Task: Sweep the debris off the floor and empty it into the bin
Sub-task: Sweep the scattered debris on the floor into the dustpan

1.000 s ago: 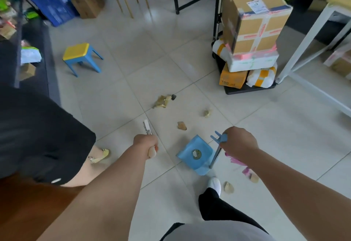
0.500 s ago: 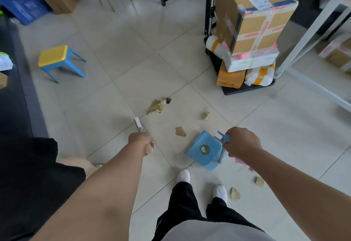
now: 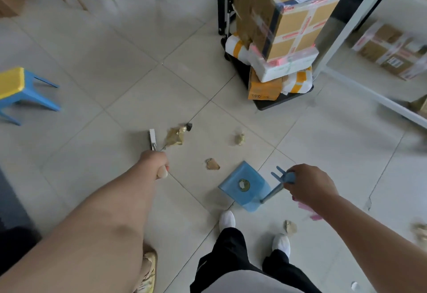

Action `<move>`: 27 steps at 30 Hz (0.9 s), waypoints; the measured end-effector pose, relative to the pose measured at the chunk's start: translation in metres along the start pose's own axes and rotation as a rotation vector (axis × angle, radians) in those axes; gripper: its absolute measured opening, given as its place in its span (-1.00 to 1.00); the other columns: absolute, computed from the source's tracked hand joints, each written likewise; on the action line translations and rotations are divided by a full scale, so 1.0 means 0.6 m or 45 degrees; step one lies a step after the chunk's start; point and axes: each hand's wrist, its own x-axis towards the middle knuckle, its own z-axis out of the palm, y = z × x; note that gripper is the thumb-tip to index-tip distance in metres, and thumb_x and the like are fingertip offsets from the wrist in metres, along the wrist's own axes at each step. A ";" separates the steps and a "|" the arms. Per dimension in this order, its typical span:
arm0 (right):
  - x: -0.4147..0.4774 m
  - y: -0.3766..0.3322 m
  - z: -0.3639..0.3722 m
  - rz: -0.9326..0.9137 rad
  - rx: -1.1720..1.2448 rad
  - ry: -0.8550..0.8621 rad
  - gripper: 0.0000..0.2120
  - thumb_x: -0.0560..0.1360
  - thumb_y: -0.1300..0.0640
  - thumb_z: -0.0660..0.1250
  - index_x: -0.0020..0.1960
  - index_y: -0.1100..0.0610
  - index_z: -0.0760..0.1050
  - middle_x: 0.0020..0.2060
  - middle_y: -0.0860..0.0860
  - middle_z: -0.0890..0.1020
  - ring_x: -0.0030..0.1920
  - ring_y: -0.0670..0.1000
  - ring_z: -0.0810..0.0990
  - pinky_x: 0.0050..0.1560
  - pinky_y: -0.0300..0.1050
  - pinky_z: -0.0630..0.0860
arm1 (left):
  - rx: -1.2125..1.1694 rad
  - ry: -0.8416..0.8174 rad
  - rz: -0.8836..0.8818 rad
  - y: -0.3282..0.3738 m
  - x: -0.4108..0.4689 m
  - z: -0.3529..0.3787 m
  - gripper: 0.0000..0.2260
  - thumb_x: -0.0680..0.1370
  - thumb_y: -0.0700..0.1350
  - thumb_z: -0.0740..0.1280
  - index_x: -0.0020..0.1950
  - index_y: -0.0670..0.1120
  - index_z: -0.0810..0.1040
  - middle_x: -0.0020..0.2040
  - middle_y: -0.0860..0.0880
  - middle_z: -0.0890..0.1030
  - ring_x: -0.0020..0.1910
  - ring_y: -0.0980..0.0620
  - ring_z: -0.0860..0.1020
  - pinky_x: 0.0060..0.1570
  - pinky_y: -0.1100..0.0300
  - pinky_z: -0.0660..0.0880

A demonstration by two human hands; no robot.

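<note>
The tiled floor [image 3: 120, 66] fills the frame, with its widest bare stretch running from centre to upper left, between the blue-and-yellow stool [image 3: 16, 89] at the left edge and the loaded cart [image 3: 283, 101] in the upper right. One white table frame [image 3: 342, 36] slants down the right side just beyond the cart.

Two bare forearms reach in from the bottom corners. The left hand [image 3: 156, 162] is a closed fist round the broom handle [image 3: 152, 139], whose white part sticks out above the knuckles, with a pale end cap showing below the fist. The right hand [image 3: 309, 185] curls its fingers over the top of the blue dustpan [image 3: 242, 186], which stands tilted on the tiles in the lower centre, just above two white shoes [image 3: 227, 220].

The debris is scattered in five tan or gold pieces:
- a gold wrapper [image 3: 174, 135] just right of the broom
- a crumpled bit [image 3: 239, 139]
- a flat scrap [image 3: 212, 164] between broom and dustpan
- a chip [image 3: 290, 226] by the right shoe
- a wad [image 3: 420, 231] at the right edge

There are also pink shreds [image 3: 306, 207] under the right forearm.
</note>
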 end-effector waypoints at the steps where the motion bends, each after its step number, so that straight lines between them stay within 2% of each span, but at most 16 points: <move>1: -0.001 -0.001 0.001 0.008 0.011 -0.003 -0.87 0.43 0.17 0.29 -0.16 -0.04 0.58 -0.45 -0.09 0.62 -0.41 -0.07 0.60 -0.53 -0.28 0.28 | 0.035 0.016 0.018 0.010 0.002 0.001 -0.87 0.44 -0.36 0.31 -0.30 -0.25 0.47 -0.43 -0.16 0.54 -0.41 -0.04 0.57 -0.29 0.20 0.51; 3: -0.002 -0.001 0.002 0.021 0.028 -0.002 -0.88 0.45 0.14 0.31 -0.12 -0.04 0.59 -0.46 -0.09 0.61 -0.40 -0.07 0.59 -0.49 -0.27 0.29 | 0.145 -0.041 0.049 0.032 -0.006 0.006 -0.91 0.48 -0.35 0.29 -0.23 -0.25 0.47 -0.37 -0.14 0.53 -0.53 0.00 0.55 -0.47 0.33 0.46; 4: -0.002 -0.001 0.002 0.023 0.030 0.000 -0.89 0.46 0.13 0.32 -0.10 -0.04 0.60 -0.45 -0.09 0.62 -0.39 -0.07 0.58 -0.47 -0.26 0.30 | 0.207 -0.048 0.074 0.043 -0.014 0.010 -0.89 0.49 -0.34 0.28 -0.24 -0.24 0.46 -0.33 -0.14 0.55 -0.53 0.01 0.55 -0.50 0.34 0.43; 7: -0.006 0.007 0.004 0.037 0.055 0.016 -0.89 0.47 0.11 0.32 -0.07 -0.04 0.60 -0.44 -0.09 0.62 -0.39 -0.09 0.58 -0.44 -0.25 0.33 | 0.419 -0.061 0.174 0.061 -0.028 0.036 -0.83 0.46 -0.34 0.29 -0.33 -0.21 0.44 -0.17 -0.20 0.62 -0.29 -0.07 0.59 -0.34 0.24 0.52; 10: -0.011 0.021 0.005 0.059 0.084 0.037 -0.86 0.46 0.14 0.29 -0.09 -0.03 0.61 -0.45 -0.09 0.62 -0.41 -0.09 0.60 -0.45 -0.26 0.35 | 0.493 -0.069 0.225 0.070 -0.036 0.068 -0.90 0.42 -0.34 0.30 -0.30 -0.24 0.49 -0.18 -0.20 0.65 -0.22 -0.11 0.66 -0.19 0.13 0.62; 13: -0.020 0.042 0.003 0.083 0.100 0.049 -0.84 0.44 0.17 0.28 -0.13 -0.05 0.59 -0.46 -0.10 0.62 -0.45 -0.11 0.60 -0.50 -0.28 0.32 | 0.523 -0.152 0.249 0.076 -0.065 0.097 -0.97 0.46 -0.32 0.29 -0.18 -0.26 0.50 -0.27 -0.15 0.60 -0.30 -0.07 0.62 -0.25 0.17 0.57; 16: -0.037 0.069 0.002 0.081 0.129 0.059 -0.84 0.44 0.17 0.28 -0.17 -0.06 0.58 -0.48 -0.10 0.61 -0.46 -0.13 0.61 -0.51 -0.29 0.30 | 0.597 -0.108 0.308 0.075 -0.102 0.122 -0.95 0.38 -0.33 0.31 -0.24 -0.21 0.47 -0.16 -0.19 0.67 -0.11 -0.12 0.69 -0.05 0.03 0.61; 17: -0.044 0.079 0.003 0.087 0.137 0.070 -0.84 0.44 0.17 0.28 -0.17 -0.06 0.58 -0.49 -0.10 0.60 -0.46 -0.13 0.60 -0.50 -0.29 0.30 | 0.625 -0.122 0.324 0.076 -0.117 0.132 -0.95 0.38 -0.33 0.31 -0.21 -0.21 0.49 -0.17 -0.19 0.67 -0.13 -0.12 0.69 -0.09 0.05 0.61; 19: -0.059 0.102 0.005 0.106 0.161 0.085 -0.85 0.43 0.17 0.28 -0.15 -0.04 0.59 -0.50 -0.09 0.61 -0.43 -0.11 0.61 -0.48 -0.27 0.31 | 0.676 -0.159 0.370 0.077 -0.143 0.156 -0.90 0.42 -0.31 0.31 -0.08 -0.21 0.51 -0.29 -0.16 0.64 -0.28 -0.09 0.65 -0.25 0.15 0.57; 21: -0.074 0.129 0.008 0.135 0.199 0.098 -0.84 0.42 0.17 0.28 -0.13 -0.03 0.60 -0.50 -0.08 0.62 -0.40 -0.11 0.61 -0.46 -0.26 0.33 | 0.745 -0.187 0.428 0.078 -0.166 0.184 -0.83 0.42 -0.30 0.31 0.01 -0.21 0.52 -0.37 -0.13 0.59 -0.36 -0.07 0.60 -0.26 0.17 0.56; 23: -0.090 0.160 0.009 0.146 0.212 0.119 -0.84 0.42 0.17 0.29 -0.11 -0.03 0.61 -0.51 -0.09 0.61 -0.42 -0.15 0.57 -0.45 -0.25 0.32 | 0.830 -0.225 0.485 0.074 -0.191 0.215 -0.76 0.43 -0.29 0.31 0.09 -0.23 0.54 -0.35 -0.13 0.58 -0.47 -0.05 0.57 -0.35 0.21 0.54; 25: -0.109 0.192 0.011 0.149 0.222 0.146 -0.85 0.42 0.16 0.30 -0.11 -0.04 0.61 -0.52 -0.11 0.59 -0.46 -0.19 0.52 -0.47 -0.25 0.29 | 0.939 -0.252 0.545 0.067 -0.220 0.248 -0.74 0.44 -0.29 0.29 0.13 -0.22 0.55 -0.35 -0.12 0.57 -0.66 0.02 0.49 -0.51 0.31 0.46; 27: -0.129 0.224 0.014 0.160 0.243 0.168 -0.85 0.41 0.16 0.31 -0.12 -0.04 0.60 -0.49 -0.10 0.59 -0.45 -0.19 0.49 -0.47 -0.25 0.27 | 1.024 -0.261 0.599 0.057 -0.254 0.282 -0.73 0.44 -0.28 0.28 0.13 -0.22 0.56 -0.36 -0.09 0.57 -0.70 0.06 0.46 -0.55 0.34 0.41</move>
